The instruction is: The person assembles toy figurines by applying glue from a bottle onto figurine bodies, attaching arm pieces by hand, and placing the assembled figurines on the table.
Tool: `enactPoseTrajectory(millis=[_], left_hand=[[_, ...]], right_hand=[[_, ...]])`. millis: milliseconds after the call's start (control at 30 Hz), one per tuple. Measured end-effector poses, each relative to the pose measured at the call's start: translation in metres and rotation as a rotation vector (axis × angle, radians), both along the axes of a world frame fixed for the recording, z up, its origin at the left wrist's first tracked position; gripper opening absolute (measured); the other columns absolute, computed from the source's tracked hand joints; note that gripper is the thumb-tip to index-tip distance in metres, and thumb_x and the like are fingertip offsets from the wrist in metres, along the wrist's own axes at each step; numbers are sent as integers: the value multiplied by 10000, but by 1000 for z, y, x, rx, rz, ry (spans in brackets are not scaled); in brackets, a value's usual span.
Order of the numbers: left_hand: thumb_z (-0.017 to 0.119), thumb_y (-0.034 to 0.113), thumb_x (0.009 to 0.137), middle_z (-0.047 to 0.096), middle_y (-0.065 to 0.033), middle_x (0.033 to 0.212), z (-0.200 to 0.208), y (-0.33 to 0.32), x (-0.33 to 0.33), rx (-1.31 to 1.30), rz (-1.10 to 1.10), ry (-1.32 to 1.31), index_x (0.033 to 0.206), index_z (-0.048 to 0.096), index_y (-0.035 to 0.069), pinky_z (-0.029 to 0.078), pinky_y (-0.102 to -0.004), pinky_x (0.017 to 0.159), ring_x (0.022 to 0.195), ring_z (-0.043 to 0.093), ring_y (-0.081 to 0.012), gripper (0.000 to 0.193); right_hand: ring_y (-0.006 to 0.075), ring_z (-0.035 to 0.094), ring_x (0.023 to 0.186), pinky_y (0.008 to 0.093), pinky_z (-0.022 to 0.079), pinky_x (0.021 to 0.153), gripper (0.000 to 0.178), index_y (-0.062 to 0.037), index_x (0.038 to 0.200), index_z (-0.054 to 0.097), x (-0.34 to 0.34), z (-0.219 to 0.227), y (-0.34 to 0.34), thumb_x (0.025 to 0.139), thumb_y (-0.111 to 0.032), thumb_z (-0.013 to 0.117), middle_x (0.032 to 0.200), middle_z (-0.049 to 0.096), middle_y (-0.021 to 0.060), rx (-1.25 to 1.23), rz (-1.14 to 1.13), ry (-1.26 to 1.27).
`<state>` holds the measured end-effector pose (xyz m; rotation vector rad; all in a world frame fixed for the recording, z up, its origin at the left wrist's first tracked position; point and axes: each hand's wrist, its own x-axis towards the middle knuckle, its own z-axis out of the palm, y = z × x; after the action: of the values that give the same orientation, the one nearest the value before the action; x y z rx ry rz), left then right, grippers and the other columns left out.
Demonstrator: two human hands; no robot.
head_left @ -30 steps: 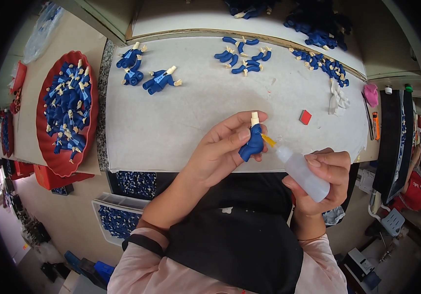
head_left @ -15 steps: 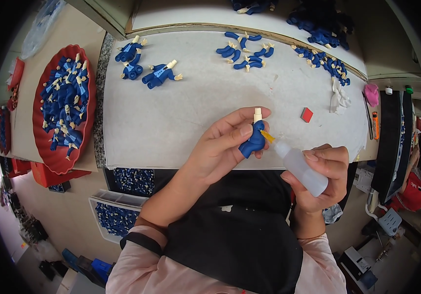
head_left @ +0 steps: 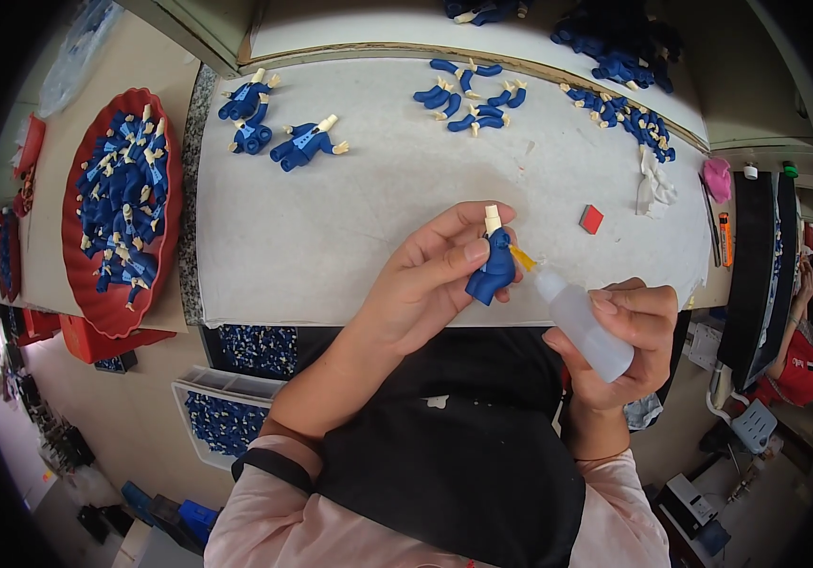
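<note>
Left hand (head_left: pixel 435 275) pinched around blue figure torso (head_left: pixel 494 273); right hand (head_left: pixel 629 331) gripping glue bottle (head_left: pixel 577 317), nozzle touching it.

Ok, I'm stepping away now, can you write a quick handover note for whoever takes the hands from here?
Left hand: pinches a blue figure torso upright over the table's near edge.
Right hand: grips a small squeeze bottle, its yellow nozzle at the torso's side.
On the white mat: two assembled blue figures far left, loose blue arms far centre, more parts far right, a red block.
Red tray on the left is heaped with blue torsos.
Done: only a few figures assembled. Left: the tray's pile.
</note>
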<state>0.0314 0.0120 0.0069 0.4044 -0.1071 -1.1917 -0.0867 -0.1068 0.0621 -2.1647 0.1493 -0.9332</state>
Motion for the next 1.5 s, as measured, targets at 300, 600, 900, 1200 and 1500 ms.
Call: enactPoseTrajectory(millis=[300, 600, 900, 1200, 1500], left_hand=[[505, 114, 829, 513, -46, 951, 5, -1, 0, 47, 8, -27, 1108, 444, 37, 456, -259, 683, 803, 541, -132, 296], [497, 113, 823, 493, -92, 1003, 3, -3, -3, 67, 70, -112, 1125, 429, 56, 455, -296, 711, 838, 519, -151, 315], [514, 106, 813, 487, -78, 992, 1, -5, -6, 75, 107, -165, 1090, 448, 73, 425, -288, 752, 898, 491, -157, 287], [520, 92, 809, 502, -86, 970, 2, -6, -7, 79, 113, -185, 1057, 469, 69, 359, -306, 836, 935, 475, -172, 255], [517, 104, 814, 502, -87, 964, 1, -7, -8, 92, 106, -198, 1057, 467, 67, 414, -298, 777, 914, 486, -163, 251]], right_hand=[[160, 498, 632, 251, 406, 556, 404, -23, 845, 543, 0, -2, 0, 543, -135, 787, 798, 471, 77, -6, -1, 6], [159, 509, 622, 252, 417, 552, 390, -19, 845, 548, -1, 3, 1, 543, -98, 782, 799, 468, 80, -103, 13, 31], [165, 532, 552, 237, 411, 441, 458, -38, 867, 562, -4, 7, -2, 477, -59, 801, 775, 487, 78, -157, 14, 34], [163, 499, 597, 251, 390, 534, 400, -10, 839, 554, -7, 9, 2, 520, -73, 786, 780, 471, 88, -9, -1, 85], [163, 493, 630, 246, 387, 539, 411, -10, 844, 549, -8, 7, -1, 511, -65, 783, 773, 460, 75, 24, -35, 85]])
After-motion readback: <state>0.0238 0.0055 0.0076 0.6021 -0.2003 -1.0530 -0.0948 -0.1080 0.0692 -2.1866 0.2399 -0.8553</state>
